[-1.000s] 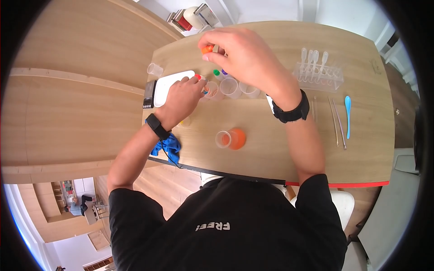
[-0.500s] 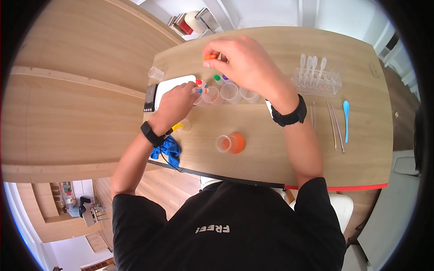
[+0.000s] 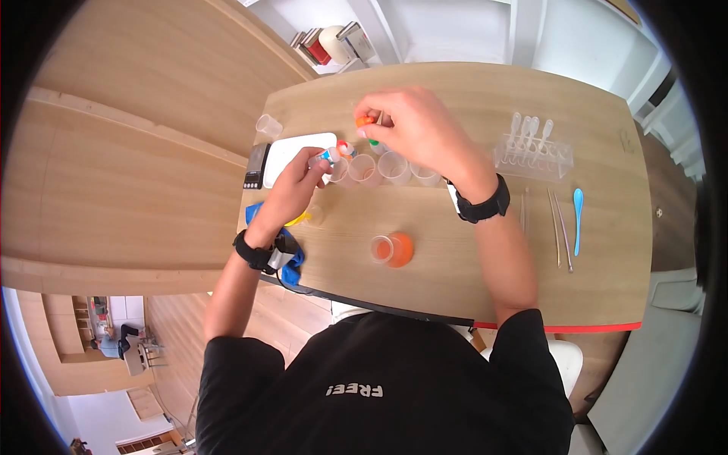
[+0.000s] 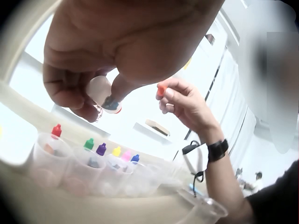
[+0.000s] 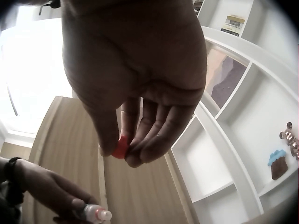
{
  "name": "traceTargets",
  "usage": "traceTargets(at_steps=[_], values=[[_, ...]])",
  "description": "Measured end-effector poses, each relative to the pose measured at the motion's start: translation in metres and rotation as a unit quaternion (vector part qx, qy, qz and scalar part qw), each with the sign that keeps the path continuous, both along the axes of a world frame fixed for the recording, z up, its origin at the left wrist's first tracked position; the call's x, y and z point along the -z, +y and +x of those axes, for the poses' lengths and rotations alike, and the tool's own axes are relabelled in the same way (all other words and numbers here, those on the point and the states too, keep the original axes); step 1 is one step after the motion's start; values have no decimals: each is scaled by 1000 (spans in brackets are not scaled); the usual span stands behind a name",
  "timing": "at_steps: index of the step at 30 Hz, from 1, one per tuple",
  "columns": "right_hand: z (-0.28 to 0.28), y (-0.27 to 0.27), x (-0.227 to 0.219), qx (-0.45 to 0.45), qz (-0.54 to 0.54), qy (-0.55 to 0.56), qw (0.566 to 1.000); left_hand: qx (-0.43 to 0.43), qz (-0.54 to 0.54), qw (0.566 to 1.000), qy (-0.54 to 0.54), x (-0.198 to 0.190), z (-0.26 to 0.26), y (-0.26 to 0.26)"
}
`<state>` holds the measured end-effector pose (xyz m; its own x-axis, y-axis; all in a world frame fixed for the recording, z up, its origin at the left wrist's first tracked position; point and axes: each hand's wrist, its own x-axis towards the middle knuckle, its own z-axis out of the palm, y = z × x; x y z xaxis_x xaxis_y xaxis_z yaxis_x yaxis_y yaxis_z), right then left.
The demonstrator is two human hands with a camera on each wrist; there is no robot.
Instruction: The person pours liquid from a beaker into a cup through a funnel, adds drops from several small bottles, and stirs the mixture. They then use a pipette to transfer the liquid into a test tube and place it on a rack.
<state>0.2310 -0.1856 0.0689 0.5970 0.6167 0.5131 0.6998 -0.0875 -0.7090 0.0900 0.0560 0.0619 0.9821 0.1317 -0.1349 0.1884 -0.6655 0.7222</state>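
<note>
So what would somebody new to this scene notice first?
Probably the vessel of bright orange liquid, standing apart on the near side of the table. Next, the raised hands beyond it: the left hand holds a small uncapped bottle, and the right hand pinches an orange-red cap. The light-blue spoon also stands out, lying toward the table's right end.

Both your arms (image 3: pixel 506 262) are reaching forward. Your left hand (image 3: pixel 293 189) is gripping with curled fingers; your right hand (image 3: pixel 417 127), farther forward, is pinching.
</note>
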Motion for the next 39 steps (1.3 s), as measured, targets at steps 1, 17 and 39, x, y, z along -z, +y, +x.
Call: traceTargets(at_steps=[1, 17, 39], values=[[-1, 2, 1, -3, -2, -1, 1000, -26, -68, 997, 3, -1, -5, -2], [-10, 18, 11, -203, -20, 113, 972, 13, -356, 934, 18, 1, -35, -24], [-31, 29, -1, -73, -130, 117, 982, -19, -403, 915, -27, 27, -32, -27]])
